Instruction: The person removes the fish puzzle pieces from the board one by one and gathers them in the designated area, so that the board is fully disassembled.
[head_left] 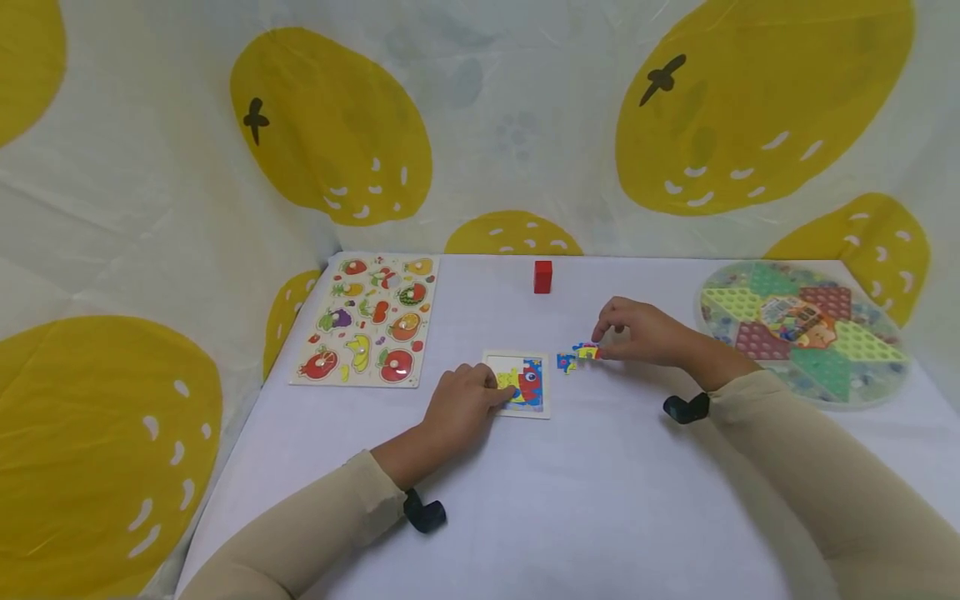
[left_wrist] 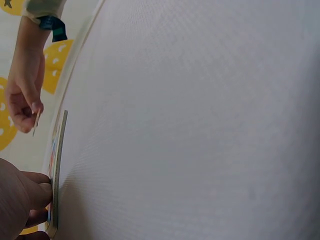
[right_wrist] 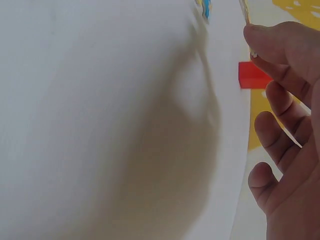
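Observation:
A small jigsaw puzzle tray (head_left: 546, 407) with a pale rim lies mid-table, partly filled with a colourful fish picture. My left hand (head_left: 461, 408) grips its left side, the thumb lying over the yellow pieces; the left wrist view shows the tray's edge (left_wrist: 59, 165) side-on by the fingers (left_wrist: 37, 195). To the right, my right hand (head_left: 637, 333) pinches a thin red-and-yellow puzzle piece (head_left: 588, 352) between thumb and forefinger, the other fingers loosely bent. A blue-and-yellow puzzle piece (head_left: 566, 362) lies on the cloth between the tray and that hand.
A red block (head_left: 543, 277) stands toward the back. On the left lies a fruit peg puzzle board (head_left: 367, 321); at right, a round game board (head_left: 802, 333) with coloured triangles. Patterned fabric (head_left: 517, 150) hangs behind the white-covered table (head_left: 570, 500).

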